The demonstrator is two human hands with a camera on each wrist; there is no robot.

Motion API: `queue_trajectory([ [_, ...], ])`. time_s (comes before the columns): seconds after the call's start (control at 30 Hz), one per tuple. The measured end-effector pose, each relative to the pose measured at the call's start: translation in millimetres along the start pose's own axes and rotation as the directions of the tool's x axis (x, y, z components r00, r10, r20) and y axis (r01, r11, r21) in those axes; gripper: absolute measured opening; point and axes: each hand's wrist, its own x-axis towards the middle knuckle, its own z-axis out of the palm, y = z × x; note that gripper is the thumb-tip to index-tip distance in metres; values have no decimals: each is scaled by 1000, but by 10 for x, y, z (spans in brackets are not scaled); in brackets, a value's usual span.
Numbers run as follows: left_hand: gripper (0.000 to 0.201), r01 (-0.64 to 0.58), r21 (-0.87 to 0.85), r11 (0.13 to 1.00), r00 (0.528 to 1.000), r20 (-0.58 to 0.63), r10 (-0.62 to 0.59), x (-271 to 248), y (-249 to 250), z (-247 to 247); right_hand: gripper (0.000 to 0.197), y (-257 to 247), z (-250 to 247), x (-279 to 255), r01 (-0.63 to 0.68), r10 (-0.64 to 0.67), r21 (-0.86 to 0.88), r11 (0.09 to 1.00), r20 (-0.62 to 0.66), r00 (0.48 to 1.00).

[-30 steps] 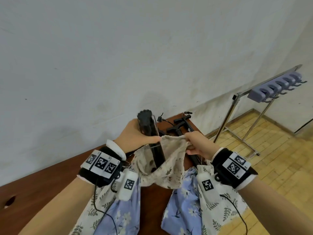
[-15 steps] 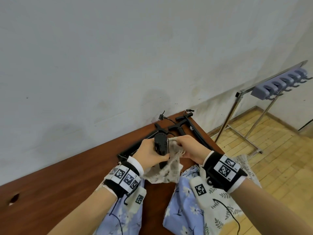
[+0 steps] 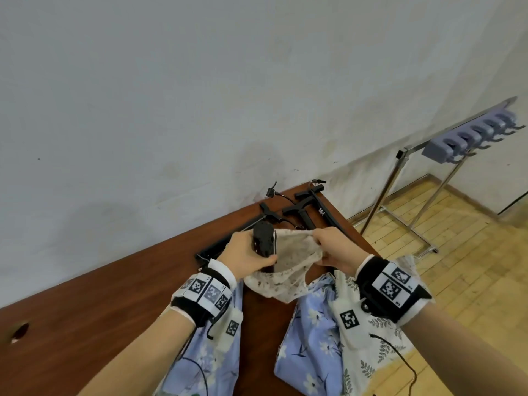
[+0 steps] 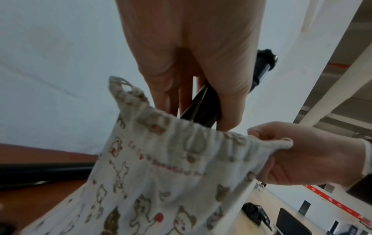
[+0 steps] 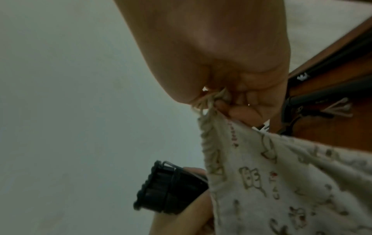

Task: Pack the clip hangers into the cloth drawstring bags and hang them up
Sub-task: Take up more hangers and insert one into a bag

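My left hand (image 3: 251, 257) grips a black clip hanger (image 3: 263, 237) by its ribbed clip end, and the hanger's lower part stands inside a cream cat-print drawstring bag (image 3: 288, 264). My right hand (image 3: 333, 250) pinches the bag's gathered rim and holds the mouth wide. In the left wrist view the hanger (image 4: 203, 108) dips behind the bag's rim (image 4: 181, 159), with my right hand (image 4: 279, 155) on the corner. The right wrist view shows the clip end (image 5: 169, 189) beside the bag (image 5: 271, 182). Several more black hangers (image 3: 303, 208) lie at the table's far corner.
Blue floral bags (image 3: 308, 332) and a leaf-print bag (image 3: 368, 332) lie on the brown table (image 3: 85, 324) under my forearms. A metal rack (image 3: 405, 181) with lilac hooks (image 3: 471, 135) stands on the wood floor at the right. A white wall runs behind the table.
Both hands have dropped lower toward the table, and the hanger has gone deeper into the cream bag. Only its clip end now stands above the rim.
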Motion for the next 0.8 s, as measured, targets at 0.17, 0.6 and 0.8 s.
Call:
queue_trajectory([
  [0.17,31,70,-15,997,998,-7,-70,-15,-94,214,28,166,47,-1,6,-5,-124,992,5,1000],
  [0.6,28,-106,-47,993,993,40,108,59,-81,499,14,32,126,31,134,-129,-208,969,37,991],
  [0.8,45,-105,300,948,993,87,83,201,-162,502,54,55,260,72,147,-142,-60,987,87,986],
])
